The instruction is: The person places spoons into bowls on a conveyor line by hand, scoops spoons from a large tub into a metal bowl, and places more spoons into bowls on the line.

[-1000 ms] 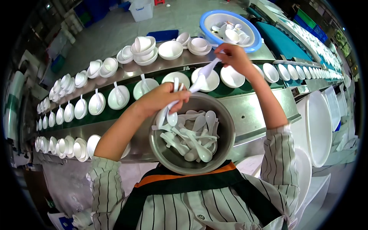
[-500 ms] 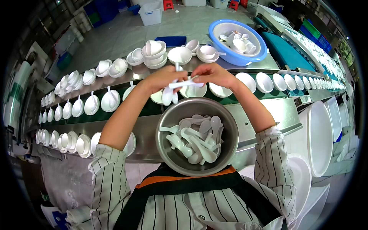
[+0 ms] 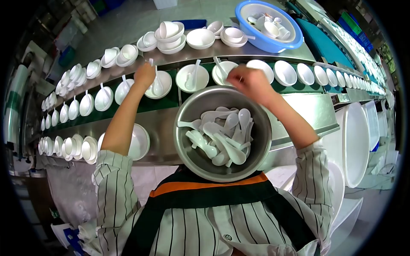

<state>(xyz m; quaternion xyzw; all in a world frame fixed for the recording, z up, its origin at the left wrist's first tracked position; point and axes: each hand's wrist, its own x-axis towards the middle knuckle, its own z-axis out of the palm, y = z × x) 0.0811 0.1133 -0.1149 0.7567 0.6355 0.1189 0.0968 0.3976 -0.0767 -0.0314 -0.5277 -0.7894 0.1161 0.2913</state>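
My left hand is closed over the belt, with a white spoon's tip sticking up past its fingers. Beside it stands a white bowl with a spoon lying in it. My right hand has curled, slightly blurred fingers at the edge of another bowl, where a spoon leans with its handle up. Whether those fingers hold anything is hidden. A bowl between my hands also has a spoon in it. Close to my body, a steel basin holds many loose white spoons.
Bowls line the green belt both ways; those to the right show no spoons. Stacked bowls stand on the far steel ledge beside a blue-rimmed tub of crockery. More bowls sit on the near ledge.
My hands were together over the belt with several spoons; they have moved apart, left hand leftward, right hand rightward. Bowls between them now show spoons. The view has shifted slightly.
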